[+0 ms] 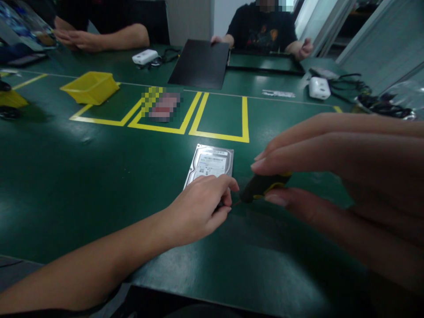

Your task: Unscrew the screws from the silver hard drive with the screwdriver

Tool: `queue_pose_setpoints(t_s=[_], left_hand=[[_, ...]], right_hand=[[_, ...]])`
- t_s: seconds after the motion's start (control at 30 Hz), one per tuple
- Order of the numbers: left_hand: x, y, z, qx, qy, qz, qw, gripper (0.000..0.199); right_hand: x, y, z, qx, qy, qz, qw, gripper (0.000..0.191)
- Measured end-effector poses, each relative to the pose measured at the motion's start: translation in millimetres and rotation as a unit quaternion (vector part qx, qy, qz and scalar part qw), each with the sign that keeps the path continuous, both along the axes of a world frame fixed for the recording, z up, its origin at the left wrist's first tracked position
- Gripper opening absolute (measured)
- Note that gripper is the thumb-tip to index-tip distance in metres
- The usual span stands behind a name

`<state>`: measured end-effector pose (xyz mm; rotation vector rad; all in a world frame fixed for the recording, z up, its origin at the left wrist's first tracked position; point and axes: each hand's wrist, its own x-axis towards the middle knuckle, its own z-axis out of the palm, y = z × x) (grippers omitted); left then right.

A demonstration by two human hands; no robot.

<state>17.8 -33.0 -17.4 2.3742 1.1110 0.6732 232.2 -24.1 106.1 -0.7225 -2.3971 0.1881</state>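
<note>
A silver hard drive point(212, 162) with a white label lies on the green table in front of me, its near part hidden under my left hand point(198, 203). The fingers of that hand are curled, thumb and fingertips drawn together at the thin tip of a screwdriver point(261, 187). Whether something small is pinched there is too fine to make out. My right hand point(341, 176), large and close to the camera, grips the black and yellow screwdriver handle between fingers and thumb. The shaft points left, beside the drive's near right corner.
Yellow tape point(220, 134) marks boxes on the table point(99, 176) beyond the drive. A yellow bin point(92, 88) stands far left, a blurred-out item point(165, 108) beside it. Across the table, one person holds a black panel point(202, 64) and a frame; another person's arms point(112, 39) rest there.
</note>
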Motion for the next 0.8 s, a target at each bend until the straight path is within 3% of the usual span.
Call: queue_pose_setpoints(t_s=[0.1,0.6,0.8], left_hand=[[0.4,0.1,0.7,0.003,0.003,-0.001,1.0,0.029],[0.5,-1.7,3.9,-0.006,0.02,-0.002,1.0,0.029],[0.8,-2.3,7.0,-0.005,0.018,0.003,1.0,0.031]], right_hand=[[0.8,-1.7,4.0,0.005,-0.061,-0.013,0.998,0.015],[1.4,1.9,1.2,-0.011,-0.038,-0.017,0.999,0.016],[2.1,5.2,-2.4,-0.024,-0.037,0.02,0.999,0.014]])
